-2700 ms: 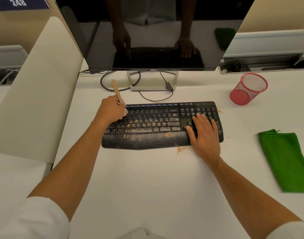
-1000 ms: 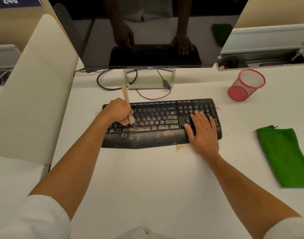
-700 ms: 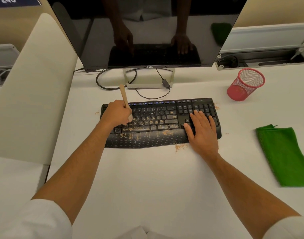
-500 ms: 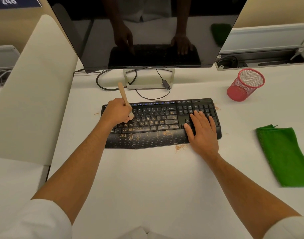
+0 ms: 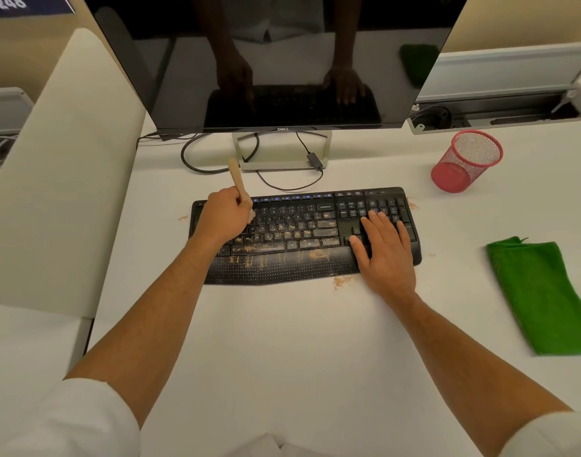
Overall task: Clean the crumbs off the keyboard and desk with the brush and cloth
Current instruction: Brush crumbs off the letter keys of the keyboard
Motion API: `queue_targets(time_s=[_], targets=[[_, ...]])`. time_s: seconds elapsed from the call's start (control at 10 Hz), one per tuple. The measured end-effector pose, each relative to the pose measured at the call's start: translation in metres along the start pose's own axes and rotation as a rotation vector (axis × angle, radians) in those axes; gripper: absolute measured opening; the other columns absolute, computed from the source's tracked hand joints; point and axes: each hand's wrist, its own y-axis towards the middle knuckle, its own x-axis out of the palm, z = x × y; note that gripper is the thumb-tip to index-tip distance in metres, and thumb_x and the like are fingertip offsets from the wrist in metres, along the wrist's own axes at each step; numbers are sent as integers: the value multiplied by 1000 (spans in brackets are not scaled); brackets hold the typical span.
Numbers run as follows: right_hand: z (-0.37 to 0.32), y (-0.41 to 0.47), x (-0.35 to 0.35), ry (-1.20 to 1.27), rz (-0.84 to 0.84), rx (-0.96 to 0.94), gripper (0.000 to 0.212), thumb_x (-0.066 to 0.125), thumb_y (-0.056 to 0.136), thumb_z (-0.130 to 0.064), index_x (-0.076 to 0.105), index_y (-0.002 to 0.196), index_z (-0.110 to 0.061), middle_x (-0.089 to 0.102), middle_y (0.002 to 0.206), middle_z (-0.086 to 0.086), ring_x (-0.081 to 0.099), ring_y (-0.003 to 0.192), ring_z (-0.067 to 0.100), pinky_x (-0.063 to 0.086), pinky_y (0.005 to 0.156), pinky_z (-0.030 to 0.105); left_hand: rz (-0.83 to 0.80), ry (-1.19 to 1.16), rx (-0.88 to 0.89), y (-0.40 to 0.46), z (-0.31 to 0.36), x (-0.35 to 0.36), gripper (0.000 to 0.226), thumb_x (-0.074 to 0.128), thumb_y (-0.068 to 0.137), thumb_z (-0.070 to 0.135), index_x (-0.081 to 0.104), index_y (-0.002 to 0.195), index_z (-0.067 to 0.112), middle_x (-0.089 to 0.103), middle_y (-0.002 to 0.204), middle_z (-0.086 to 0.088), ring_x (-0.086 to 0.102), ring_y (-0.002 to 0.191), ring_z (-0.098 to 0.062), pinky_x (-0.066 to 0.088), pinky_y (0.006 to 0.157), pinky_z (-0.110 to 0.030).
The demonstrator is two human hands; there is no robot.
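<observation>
A black keyboard (image 5: 302, 225) lies on the white desk (image 5: 282, 341), with brown crumbs (image 5: 315, 253) scattered over its lower key rows and palm rest. My left hand (image 5: 221, 216) grips a small wooden-handled brush (image 5: 237, 179) whose pale bristles touch the upper left keys. My right hand (image 5: 384, 249) rests flat with straight fingers on the keyboard's right end. A little pile of crumbs (image 5: 341, 281) sits on the desk just below the keyboard. A folded green cloth (image 5: 543, 295) lies at the right, apart from both hands.
A dark monitor (image 5: 276, 61) on a metal stand (image 5: 282, 150) rises behind the keyboard, with cables (image 5: 196, 159) looping beside it. A red mesh cup (image 5: 463, 161) stands at the back right. A cream partition (image 5: 61, 176) borders the desk on the left.
My left hand has swept the brush back from the lower left keys toward the upper left rows. My right hand has stayed flat on the keyboard's right end.
</observation>
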Motion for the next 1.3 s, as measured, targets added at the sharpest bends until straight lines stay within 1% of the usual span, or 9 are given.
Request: queue_targets(time_s=[0.2,0.3,0.4,0.6,0.7,0.9,1.1,1.2,1.3], targets=[[0,0,-1,-2,-4,-1,60,31,103,-52,49,145,-13,46,153,5,30,148,19,10,126,44,-272,31,-86,5,1,-6,16,53,97,14,63,99,3,69,86,-16,69,69,-26,61,69,-41],[0,0,-1,-6,-7,-1,60,31,103,-52,49,145,-13,46,154,5,30,149,19,9,126,43,-227,43,-33,7,3,-7,16,52,98,16,63,99,4,68,86,-13,68,69,-25,59,66,-40],[0,0,-1,-2,-6,-1,60,31,103,-52,49,145,-13,45,154,5,29,149,19,8,126,43,-81,138,122,5,3,-3,18,48,102,20,60,97,8,61,84,-3,55,64,-10,40,52,-26],[0,0,-1,-1,-7,0,61,31,103,-52,49,145,-13,46,153,5,30,148,19,9,126,44,-408,345,120,13,3,-11,18,55,100,21,66,101,6,66,94,-10,61,77,-22,48,70,-35],[0,0,-1,-2,-7,0,60,31,103,-52,49,145,-13,46,153,5,30,148,19,9,126,44,-395,350,117,17,4,-14,19,55,99,20,67,103,6,66,95,-10,62,80,-24,50,72,-38],[0,-1,-1,-4,-6,4,61,30,103,-52,49,145,-13,46,154,5,30,148,20,9,126,44,-71,189,138,10,1,-3,23,52,101,23,66,101,5,63,84,-5,56,65,-16,40,52,-28],[0,0,-1,-10,-13,0,60,30,103,-52,49,145,-13,45,154,5,29,149,19,9,126,44,-219,127,-1,9,1,-2,19,56,97,18,67,102,3,69,88,-11,68,75,-26,59,71,-42],[0,0,0,-12,-9,0,60,30,103,-52,49,145,-13,45,154,5,29,149,19,8,126,43,-321,96,-38,13,7,-9,13,58,96,14,65,102,6,69,87,-11,69,72,-24,58,69,-34],[0,0,0,-9,-6,0,60,31,103,-52,49,145,-13,45,154,5,30,149,19,9,126,43,-222,65,45,12,8,-6,17,57,98,20,65,104,7,68,95,-7,66,79,-23,54,68,-32]])
